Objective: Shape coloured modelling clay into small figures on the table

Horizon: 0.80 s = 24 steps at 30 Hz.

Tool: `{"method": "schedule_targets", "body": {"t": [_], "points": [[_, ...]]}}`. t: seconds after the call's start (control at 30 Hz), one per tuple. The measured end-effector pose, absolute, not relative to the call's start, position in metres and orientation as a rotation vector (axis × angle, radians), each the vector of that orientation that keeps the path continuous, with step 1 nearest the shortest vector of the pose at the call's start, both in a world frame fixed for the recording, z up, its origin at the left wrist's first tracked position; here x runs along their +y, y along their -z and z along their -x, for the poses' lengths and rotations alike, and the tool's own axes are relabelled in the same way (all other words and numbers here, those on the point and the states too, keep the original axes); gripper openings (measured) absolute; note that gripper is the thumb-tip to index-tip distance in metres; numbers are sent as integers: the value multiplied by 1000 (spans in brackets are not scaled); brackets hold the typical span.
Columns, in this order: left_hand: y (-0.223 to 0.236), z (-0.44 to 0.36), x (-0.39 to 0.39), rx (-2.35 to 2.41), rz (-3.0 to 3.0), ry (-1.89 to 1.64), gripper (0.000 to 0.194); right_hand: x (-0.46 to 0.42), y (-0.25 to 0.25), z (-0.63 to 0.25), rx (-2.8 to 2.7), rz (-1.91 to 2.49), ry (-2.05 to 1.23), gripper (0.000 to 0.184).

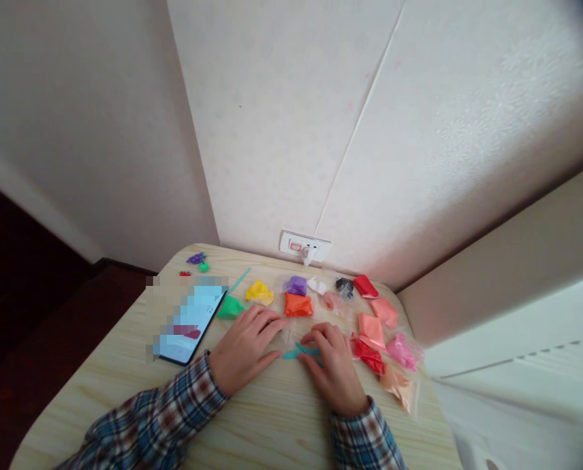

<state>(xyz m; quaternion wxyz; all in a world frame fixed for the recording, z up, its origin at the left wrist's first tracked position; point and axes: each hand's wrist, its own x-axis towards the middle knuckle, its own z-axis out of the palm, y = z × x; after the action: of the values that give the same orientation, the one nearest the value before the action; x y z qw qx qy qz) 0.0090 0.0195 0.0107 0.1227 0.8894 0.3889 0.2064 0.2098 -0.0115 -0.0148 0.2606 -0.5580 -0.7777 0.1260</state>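
Observation:
My left hand [246, 349] rests low over the table with its fingers stretched out and thumb apart. Its thumb tip is at the left end of a teal plastic strip that looks like a modelling-clay tool [290, 355]. My right hand [337, 369] has its thumb and fingers bent around the other end of the teal pieces, which cross each other; the fingers partly hide them. Beyond the left fingers lies a green clay packet [230, 307]. An orange-red clay packet [298, 305] lies just past the gap between both hands. A red clay packet [368, 356] is beside my right hand.
A phone [193, 324] lies at the left, with another teal stick [239, 280] behind it. Small purple grapes [196, 258] sit at the back left corner. Several bagged clays, including yellow [259, 292] and pink [403, 351], spread right. A wall socket [305, 247] is behind.

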Motion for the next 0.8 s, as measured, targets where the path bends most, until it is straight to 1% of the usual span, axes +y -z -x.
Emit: {"method": "schedule_targets", "body": {"t": [0.1, 0.17, 0.3, 0.4, 0.6, 0.7, 0.8], "points": [[-12, -3, 18, 1184, -2555, -675, 37, -12, 17, -208, -2130, 1559, -304, 4], [-10, -2, 18, 1204, -2554, -660, 37, -12, 19, -208, -2113, 1590, -292, 2], [-3, -12, 19, 1166, -2669, -514, 48, -11, 22, -209, -2033, 1708, -287, 2], [4, -19, 21, 1179, -2777, -483, 50, -8, 20, -214, -1946, 1780, -262, 6], [18, -17, 26, 1209, -2860, -601, 41, 10, 6, -223, -1790, 1814, -144, 16], [20, -15, 28, 1191, -2854, -622, 38, 24, 2, -224, -1851, 1838, -83, 25], [20, -14, 27, 1194, -2821, -616, 37, 37, 4, -224, -1957, 1843, -87, 27]]}}
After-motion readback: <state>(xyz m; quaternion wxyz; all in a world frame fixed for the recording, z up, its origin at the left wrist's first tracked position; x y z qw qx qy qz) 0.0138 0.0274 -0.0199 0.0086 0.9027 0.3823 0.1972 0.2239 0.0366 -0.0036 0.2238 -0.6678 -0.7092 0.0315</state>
